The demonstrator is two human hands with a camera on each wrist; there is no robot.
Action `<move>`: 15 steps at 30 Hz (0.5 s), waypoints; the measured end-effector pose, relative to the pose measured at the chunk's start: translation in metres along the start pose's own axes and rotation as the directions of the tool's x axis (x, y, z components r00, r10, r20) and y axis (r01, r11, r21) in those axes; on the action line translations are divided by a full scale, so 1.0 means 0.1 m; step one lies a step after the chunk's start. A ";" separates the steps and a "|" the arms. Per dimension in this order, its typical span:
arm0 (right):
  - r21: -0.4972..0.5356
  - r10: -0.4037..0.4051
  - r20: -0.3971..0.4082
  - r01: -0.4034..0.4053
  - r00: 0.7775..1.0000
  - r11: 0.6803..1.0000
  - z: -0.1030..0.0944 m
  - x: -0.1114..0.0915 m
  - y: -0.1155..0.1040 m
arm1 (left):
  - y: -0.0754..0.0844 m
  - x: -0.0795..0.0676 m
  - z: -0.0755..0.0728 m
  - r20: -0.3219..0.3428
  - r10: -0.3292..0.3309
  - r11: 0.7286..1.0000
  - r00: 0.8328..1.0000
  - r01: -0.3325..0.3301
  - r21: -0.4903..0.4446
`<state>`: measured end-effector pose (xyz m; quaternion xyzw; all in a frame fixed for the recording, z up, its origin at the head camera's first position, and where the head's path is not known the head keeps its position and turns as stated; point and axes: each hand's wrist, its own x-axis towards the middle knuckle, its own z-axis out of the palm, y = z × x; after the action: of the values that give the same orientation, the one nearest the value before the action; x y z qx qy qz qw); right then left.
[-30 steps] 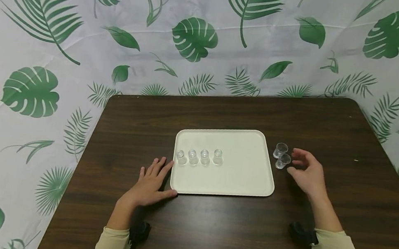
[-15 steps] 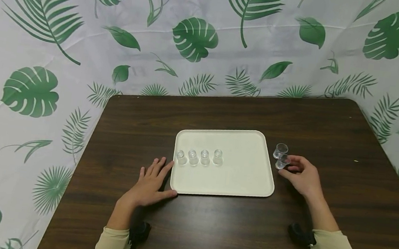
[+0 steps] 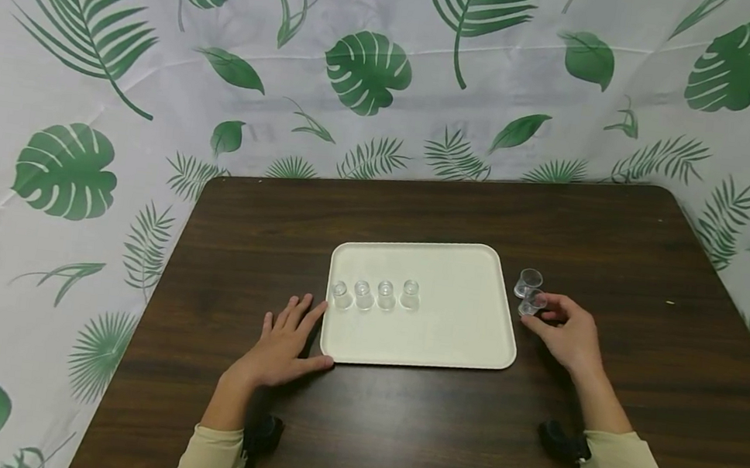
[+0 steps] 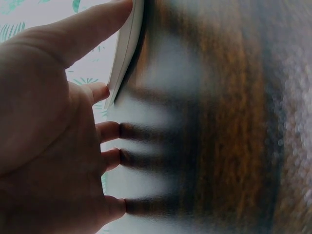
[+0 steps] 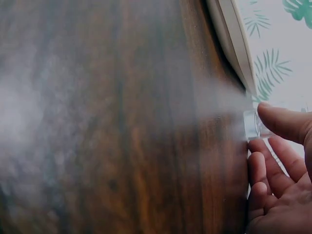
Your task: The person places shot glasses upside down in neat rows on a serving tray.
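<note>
My right hand (image 3: 566, 334) pinches a small clear shot glass (image 3: 533, 303) between thumb and fingers. It stands on the table, wide mouth up, just off the right edge of the cream tray (image 3: 453, 337). The right wrist view shows the base of this glass (image 5: 251, 124) beside the thumb. Right behind it is a second upright shot glass (image 3: 527, 282). On the tray's left half, several like glasses (image 3: 385, 296) form a row, narrow end up. My left hand (image 3: 279, 351) lies with spread fingers at the tray's near left corner, its thumb touching the rim (image 4: 127, 46).
The dark wood table (image 3: 419, 442) runs out on all sides of the tray. A white cloth with green leaves (image 3: 367, 73) hangs behind the table and along its sides. Each wrist wears a black device, such as the right wrist camera (image 3: 563, 442).
My right hand has moved left to the nearer loose glass and closed its thumb and fingers on it. The left hand, the tray and its glasses have stayed put.
</note>
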<state>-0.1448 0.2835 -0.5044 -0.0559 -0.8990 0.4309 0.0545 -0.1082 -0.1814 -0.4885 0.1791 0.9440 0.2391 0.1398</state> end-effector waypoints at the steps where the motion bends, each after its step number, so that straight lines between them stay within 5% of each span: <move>1: -0.001 0.002 0.000 -0.002 1.000 1.000 0.00 0.00 0.00 | 0.00 0.00 0.00 0.006 -0.005 1.000 1.000 0.005 0.006; 15: -0.010 -0.005 -0.020 0.004 1.000 1.000 0.04 0.01 0.05 | 0.00 0.02 -0.02 0.037 -0.026 1.000 0.999 0.025 0.018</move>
<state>-0.1460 0.2840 -0.5108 -0.0584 -0.9007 0.4258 0.0640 -0.1112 -0.1817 -0.4873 0.1727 0.9455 0.2256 0.1590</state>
